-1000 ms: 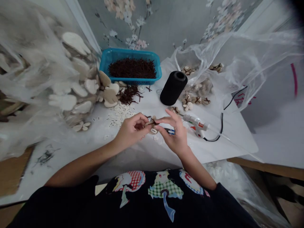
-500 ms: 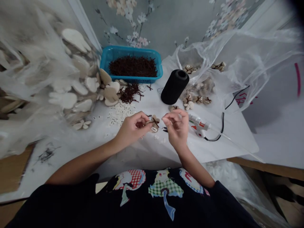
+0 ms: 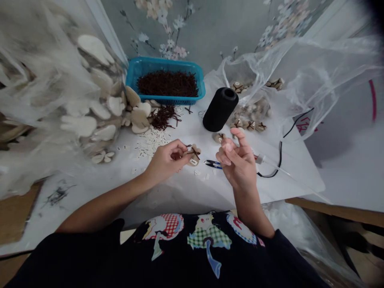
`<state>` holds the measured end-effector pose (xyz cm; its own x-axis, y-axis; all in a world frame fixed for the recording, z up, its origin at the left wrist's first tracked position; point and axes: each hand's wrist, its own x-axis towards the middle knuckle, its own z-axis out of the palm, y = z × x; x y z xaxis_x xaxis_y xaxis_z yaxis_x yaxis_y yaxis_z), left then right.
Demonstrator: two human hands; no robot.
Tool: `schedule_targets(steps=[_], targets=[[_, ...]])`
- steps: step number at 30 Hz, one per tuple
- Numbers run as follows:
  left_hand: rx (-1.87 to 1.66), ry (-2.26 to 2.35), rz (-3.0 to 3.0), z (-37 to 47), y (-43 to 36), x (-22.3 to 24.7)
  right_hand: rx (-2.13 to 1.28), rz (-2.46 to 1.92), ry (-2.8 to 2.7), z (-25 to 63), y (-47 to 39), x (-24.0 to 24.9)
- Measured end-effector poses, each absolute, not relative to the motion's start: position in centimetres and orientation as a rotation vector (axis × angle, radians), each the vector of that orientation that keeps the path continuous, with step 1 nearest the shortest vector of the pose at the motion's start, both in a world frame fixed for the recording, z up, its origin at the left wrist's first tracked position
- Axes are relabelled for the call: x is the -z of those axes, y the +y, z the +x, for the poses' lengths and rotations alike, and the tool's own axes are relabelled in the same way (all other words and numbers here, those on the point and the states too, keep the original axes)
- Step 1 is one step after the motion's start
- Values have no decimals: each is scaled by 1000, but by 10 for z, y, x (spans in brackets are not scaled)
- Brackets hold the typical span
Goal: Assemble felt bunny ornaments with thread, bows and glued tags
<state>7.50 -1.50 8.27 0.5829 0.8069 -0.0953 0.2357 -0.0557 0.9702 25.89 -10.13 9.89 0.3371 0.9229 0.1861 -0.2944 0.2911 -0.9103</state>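
My left hand (image 3: pixel 171 159) pinches the edge of a small beige fabric piece (image 3: pixel 194 155) with rounded lobes. A dark brown bow crosses its middle, and a white printed label sits below the bow. My right hand (image 3: pixel 238 160) is raised to the right, apart from the piece, thumb pressed to curled fingers with one finger stretched up. Whatever it may pinch is too small to make out. Between the hands lie blue-handled thread snips (image 3: pixel 213 164), partly covered by my right hand. Behind that hand a glue gun (image 3: pixel 260 159) is mostly hidden, its clear glue stick trailing right.
A blue basket (image 3: pixel 132 80) of brown bows stands at the back beside a black thread cone (image 3: pixel 220 110). White labels (image 3: pixel 153 142) lie scattered left of centre. Plastic bags of fabric pieces flank both sides. Finished bowed pieces (image 3: pixel 250 126) sit behind my right hand; a black cord (image 3: pixel 281 154) runs rightward.
My right hand has moved right and up, away from the fabric piece, now covering most of the glue gun and uncovering the snips. My left hand stays nearly still with the piece.
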Motion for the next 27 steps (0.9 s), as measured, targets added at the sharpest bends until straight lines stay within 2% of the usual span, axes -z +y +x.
schedule_targets(steps=[6,12,18,27], targets=[[-603,826,1526,72,-13,-85,-792,-970,-912,270,-123,-119],[-635,742,1518,69,-16,-88,-746,-1159,-904,261,-132,-101],[-629,734,1560,69,-20,-86,-313,-1330,-1388,249,-123,-91],[-581,723,1553,70,-24,-87,-85,-1303,-1676,253,-112,-86]])
